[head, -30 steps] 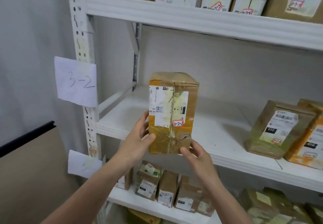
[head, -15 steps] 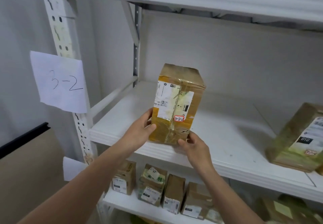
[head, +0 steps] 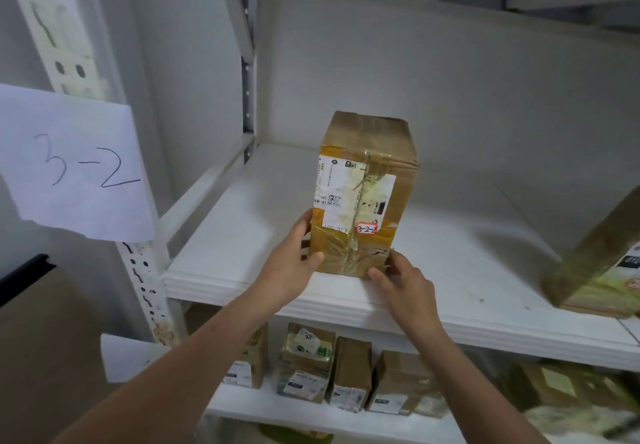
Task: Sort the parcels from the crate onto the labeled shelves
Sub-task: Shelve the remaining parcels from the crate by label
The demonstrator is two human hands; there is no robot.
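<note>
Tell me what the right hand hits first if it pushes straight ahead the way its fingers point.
The right hand already touches the upright parcel at its lower right corner, so it meets that first; behind it, probably only bare shelf and back wall.

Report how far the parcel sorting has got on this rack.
Done: one parcel leans at the right of the shelf marked by the paper sign 3-2, and several boxes stand on the shelf below. In hand: the tall box with the red 3-2-2 sticker stands upright near the front edge, left hand and right hand at its base. Left: releasing it; the crate is out of view.
</note>
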